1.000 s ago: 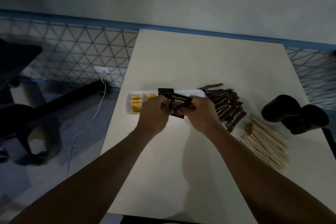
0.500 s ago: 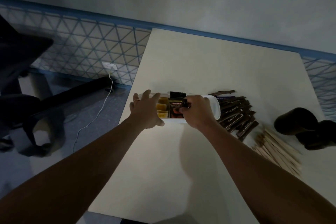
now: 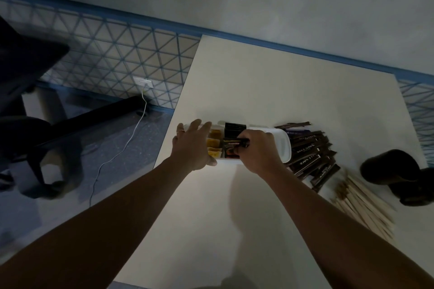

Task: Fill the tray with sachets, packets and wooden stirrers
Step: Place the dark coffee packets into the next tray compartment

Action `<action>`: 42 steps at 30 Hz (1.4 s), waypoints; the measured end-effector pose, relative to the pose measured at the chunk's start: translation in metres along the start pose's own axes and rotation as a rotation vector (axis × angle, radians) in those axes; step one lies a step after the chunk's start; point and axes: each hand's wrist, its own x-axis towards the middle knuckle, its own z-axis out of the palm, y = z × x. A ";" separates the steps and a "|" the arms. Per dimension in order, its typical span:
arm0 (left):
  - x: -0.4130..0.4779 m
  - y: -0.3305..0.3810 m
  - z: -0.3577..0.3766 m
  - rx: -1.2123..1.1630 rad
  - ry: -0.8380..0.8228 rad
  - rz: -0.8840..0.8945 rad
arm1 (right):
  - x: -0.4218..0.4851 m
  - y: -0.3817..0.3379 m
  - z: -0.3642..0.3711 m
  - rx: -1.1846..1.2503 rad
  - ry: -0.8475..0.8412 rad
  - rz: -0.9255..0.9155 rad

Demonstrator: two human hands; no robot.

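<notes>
Dim blue-grey floor fills the left, with a dark chair (image 3: pixel 25 73) and a white cable (image 3: pixel 122 152) running up to a wall socket (image 3: pixel 143 82). Right of that begins the pale worktop (image 3: pixel 281 91), and near its left edge sits the white tray (image 3: pixel 285 148), its long side across the view. The left hand (image 3: pixel 192 145) lies over the tray's left end, fingers (image 3: pixel 199 125) straight and spread, thumb against the near rim. It looks to be steadying the tray rather than gripping it. Beside it, one compartment holds small yellow sachets (image 3: pixel 214 146). The next holds dark packets (image 3: pixel 231 148), and the right hand (image 3: pixel 258 152) pinches a small bunch of them in curled fingers, low in that compartment. The tray's right end looks unfilled, though the hand hides part of it. Just beside that end lies a heap of long brown stick packets (image 3: pixel 307 155), then a fan of wooden stirrers (image 3: pixel 361 204), with two dark cups (image 3: pixel 385 166) further right.

All of this should be light. The flat packets are probably soft and slick, likely to splay unless squeezed across their faces as a bundle. The stick packets look limp, so taking them mid-length should keep them together. The stirrers are stiff but thin and could snap, so they are best gathered round the middle. The tray itself seems light enough to skid, so a hand on it makes sense.
</notes>
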 end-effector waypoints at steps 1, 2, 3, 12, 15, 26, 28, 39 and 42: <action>0.000 0.000 0.000 -0.002 0.000 0.002 | 0.000 -0.001 -0.002 0.037 0.023 -0.003; 0.000 -0.001 -0.001 0.000 0.000 0.004 | 0.000 -0.001 -0.004 0.072 0.046 -0.015; 0.000 -0.001 -0.001 0.001 0.000 0.007 | -0.001 -0.001 -0.007 0.101 0.065 -0.038; -0.001 -0.001 -0.001 0.003 0.005 0.015 | 0.001 0.007 -0.004 0.070 0.110 -0.110; -0.001 -0.002 -0.001 0.003 0.012 0.019 | 0.001 0.015 0.008 0.027 0.077 -0.107; 0.004 -0.007 0.003 0.002 0.019 0.048 | -0.003 0.016 0.021 0.048 0.333 -0.136; 0.002 -0.005 0.001 -0.008 0.008 0.040 | -0.002 0.017 0.022 0.054 0.337 -0.111; 0.004 -0.007 -0.004 0.009 -0.042 0.037 | -0.009 0.018 0.025 0.040 0.389 -0.080; 0.008 -0.004 -0.007 0.015 -0.038 0.041 | -0.017 0.026 0.014 0.053 0.430 -0.067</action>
